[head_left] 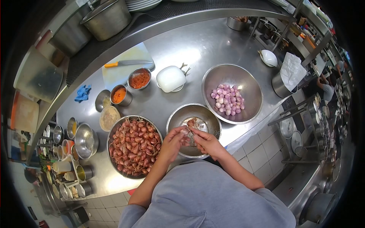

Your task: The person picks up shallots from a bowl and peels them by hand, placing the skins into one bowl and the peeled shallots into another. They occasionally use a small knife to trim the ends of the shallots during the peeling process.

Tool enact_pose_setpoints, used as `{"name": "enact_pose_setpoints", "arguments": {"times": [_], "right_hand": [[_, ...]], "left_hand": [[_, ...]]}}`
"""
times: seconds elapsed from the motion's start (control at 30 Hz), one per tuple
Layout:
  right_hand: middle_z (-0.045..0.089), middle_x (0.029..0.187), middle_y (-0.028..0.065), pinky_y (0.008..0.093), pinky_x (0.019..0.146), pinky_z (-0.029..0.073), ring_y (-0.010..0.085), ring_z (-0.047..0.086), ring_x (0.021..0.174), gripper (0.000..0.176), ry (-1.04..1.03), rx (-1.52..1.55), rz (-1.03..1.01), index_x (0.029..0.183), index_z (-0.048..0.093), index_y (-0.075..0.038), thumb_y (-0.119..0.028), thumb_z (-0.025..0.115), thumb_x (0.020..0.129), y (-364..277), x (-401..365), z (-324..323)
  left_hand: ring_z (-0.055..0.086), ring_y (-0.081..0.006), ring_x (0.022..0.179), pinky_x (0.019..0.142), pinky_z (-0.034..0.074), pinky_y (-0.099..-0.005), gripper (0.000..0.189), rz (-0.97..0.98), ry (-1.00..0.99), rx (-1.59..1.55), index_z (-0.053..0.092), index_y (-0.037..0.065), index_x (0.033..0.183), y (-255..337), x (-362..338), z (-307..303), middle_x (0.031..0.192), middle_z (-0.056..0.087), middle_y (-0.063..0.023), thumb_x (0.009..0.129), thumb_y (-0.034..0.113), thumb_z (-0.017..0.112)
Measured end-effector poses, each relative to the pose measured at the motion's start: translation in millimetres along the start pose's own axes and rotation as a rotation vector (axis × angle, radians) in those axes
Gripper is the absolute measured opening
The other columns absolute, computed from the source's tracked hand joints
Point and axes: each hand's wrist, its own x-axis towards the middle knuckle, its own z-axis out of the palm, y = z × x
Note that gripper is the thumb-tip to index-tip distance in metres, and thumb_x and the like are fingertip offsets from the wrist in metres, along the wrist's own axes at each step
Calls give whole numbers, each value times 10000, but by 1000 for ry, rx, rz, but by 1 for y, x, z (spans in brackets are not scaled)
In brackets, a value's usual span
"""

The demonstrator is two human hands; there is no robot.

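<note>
Over a metal bowl [175, 118] with bits of skin in it, my left hand [174, 144] and my right hand [207, 143] meet with fingers pinched together. Between the fingertips is a small shallot [186, 132], mostly covered by the fingers. Reddish-brown skin [192, 122] shows just beyond them. On the left stands a large bowl heaped with unpeeled shallots [134, 146]. A wide steel bowl [249, 78] to the right holds peeled, pinkish-purple shallots [228, 99].
At the back left, an orange-handled knife [129, 63] lies on a cutting board [123, 78]. Nearby are containers of shredded orange food [139, 78] and orange pieces [119, 95], a white covered bowl [170, 78] and a blue cloth [83, 93]. A metal shelf [182, 17] overhangs the far edge.
</note>
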Motion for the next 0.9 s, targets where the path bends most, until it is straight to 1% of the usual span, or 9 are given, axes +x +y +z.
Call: {"name": "enact_pose_setpoints", "arguments": {"times": [0.13,0.2,0.23,0.3,0.53,0.6,0.7,0.83,0.9], "right_hand": [[555,816,-47,189,598,416,37,490,689,545,37,-120,-63,1544,361,-159,-161,546,1032,0,0,0],[634,1209,44,234,928,462,91,580,1056,577,-59,-191,-295,1558,310,-105,-121,538,1028,2,0,5],[634,1209,44,234,928,462,91,580,1056,577,-59,-190,-295,1558,310,-105,-121,538,1028,3,1,6],[536,905,-80,168,549,339,5,371,649,537,-56,-211,-283,1537,384,-192,-169,555,1028,6,3,7],[505,833,-80,181,519,325,18,358,623,476,-16,-226,-221,1503,447,-194,-181,541,1037,-1,-1,6],[446,751,-71,190,499,311,37,346,588,471,-54,-4,-23,1507,440,-208,-192,528,1044,-5,-4,3],[413,720,-58,195,493,306,49,349,579,477,-42,152,9,1514,425,-217,-196,519,1047,-5,-5,6],[348,697,-84,189,495,272,26,297,567,501,-47,17,-11,1526,403,-247,-209,531,1044,-3,-4,8],[556,828,-51,195,609,427,35,487,691,528,-40,-104,-60,1536,384,-191,-177,548,1034,-1,-4,7]], "left_hand": [[628,-167,907,753,523,-311,279,19,-10,3,579,24,1267,1,1,0,1070,647,-64,998,90,543],[634,-168,912,751,523,-309,281,35,-8,18,578,17,1271,-1,2,-1,1073,652,-69,998,65,531],[634,-168,912,751,523,-309,281,35,-8,17,578,17,1271,-1,2,-2,1073,652,-69,998,65,531],[637,-166,913,745,521,-310,294,24,7,40,576,14,1286,-3,2,-2,1084,656,-69,999,56,530],[627,-148,887,736,518,-285,327,26,-24,14,575,-2,1313,-6,1,-4,1067,675,-63,1002,81,520],[632,-165,903,740,511,-307,345,4,-28,16,566,12,1340,-2,0,-1,1109,657,-60,1001,65,535],[630,-166,903,739,510,-302,351,-8,-16,-44,563,12,1351,4,-1,5,1096,655,-56,1007,70,529],[628,-166,909,741,510,-298,360,1,-29,-64,552,13,1367,4,-2,4,1068,654,-52,1014,71,518],[630,-165,935,748,510,-295,354,26,-36,-38,556,17,1362,0,-1,1,1078,662,-60,1015,65,513]]}}
